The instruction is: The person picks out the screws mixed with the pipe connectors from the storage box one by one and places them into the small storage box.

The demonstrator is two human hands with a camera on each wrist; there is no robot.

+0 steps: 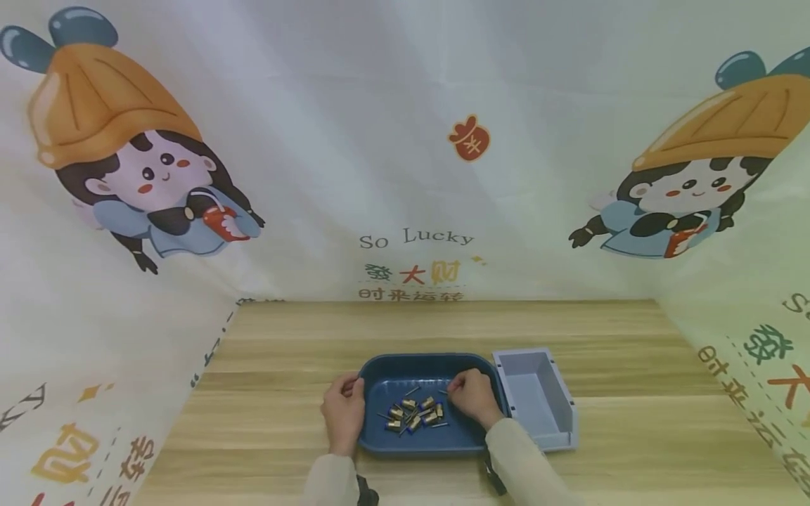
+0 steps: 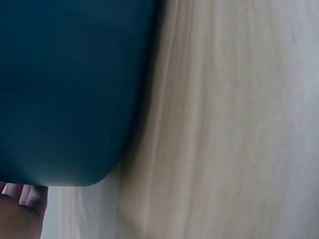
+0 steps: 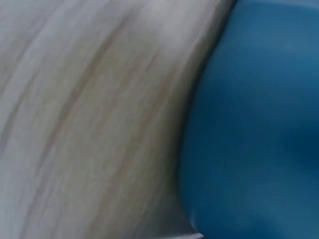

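Observation:
A dark blue tray (image 1: 430, 444) lies on the table with several brass fittings with blue ends (image 1: 414, 423) and thin metal screws (image 1: 413, 391) heaped in its middle. My left hand (image 1: 344, 410) grips the tray's left rim, thumb at the edge. In the left wrist view, the fingers of that hand (image 2: 22, 211) show at the lower left, against the tray's wall (image 2: 75, 99). Inside the tray at the right, my right hand (image 1: 473, 398) pinches a thin screw (image 1: 443, 391) whose end sticks out left of the fingertips. The right wrist view shows the tray's outside (image 3: 254, 124), not the hand.
A grey open bin (image 1: 534, 397) stands directly right of the tray, with the right forearm near its front left corner. Printed cloth (image 1: 418, 176) walls in the wooden table (image 1: 285, 337) at the back and both sides. A dark object (image 1: 495, 479) lies beside the right sleeve.

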